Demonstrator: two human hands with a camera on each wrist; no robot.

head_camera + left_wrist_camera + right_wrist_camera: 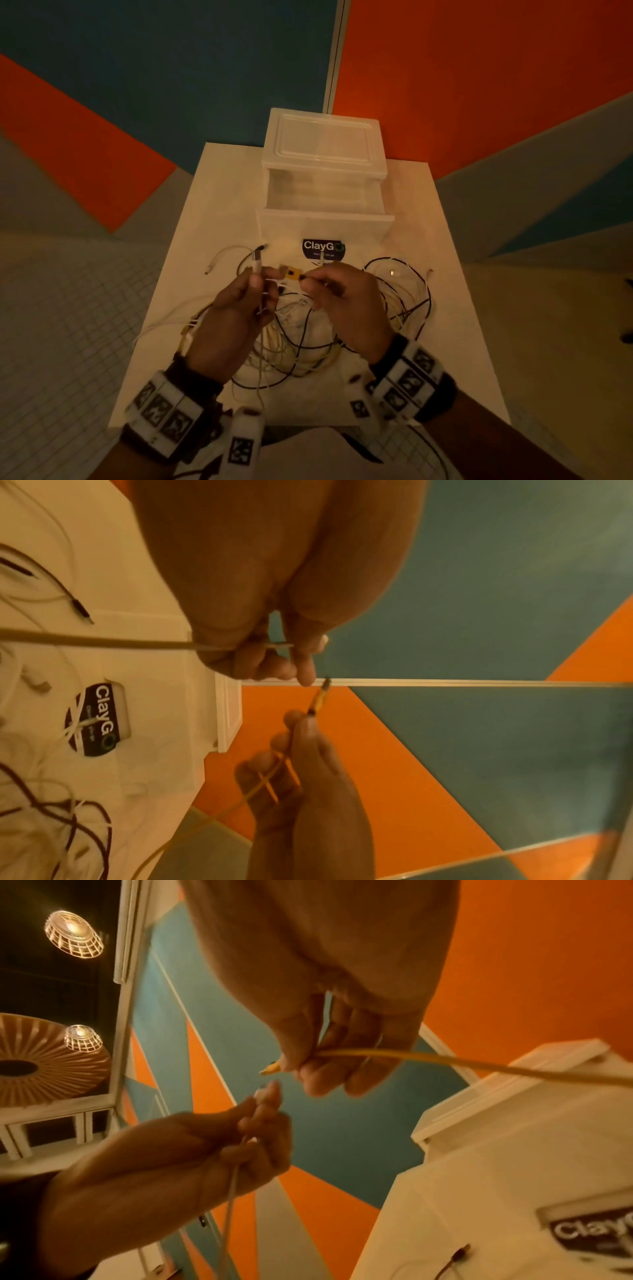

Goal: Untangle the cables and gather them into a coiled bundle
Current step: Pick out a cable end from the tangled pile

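Note:
A tangle of white, black and yellow cables lies on the white table. Both hands hover just above it. My left hand grips a white cable in curled fingers, its USB plug pointing up. My right hand pinches the yellow cable close to its yellow plug, which points left toward the white plug. The two plug tips sit a short gap apart. In the left wrist view the white cable runs taut into my left hand, with my right hand below it.
A translucent plastic drawer unit stands at the table's far end, its drawer pulled open toward me. A dark ClayGo sticker is just in front of it. Loose cable ends trail left and right of the tangle. Tiled floor surrounds the table.

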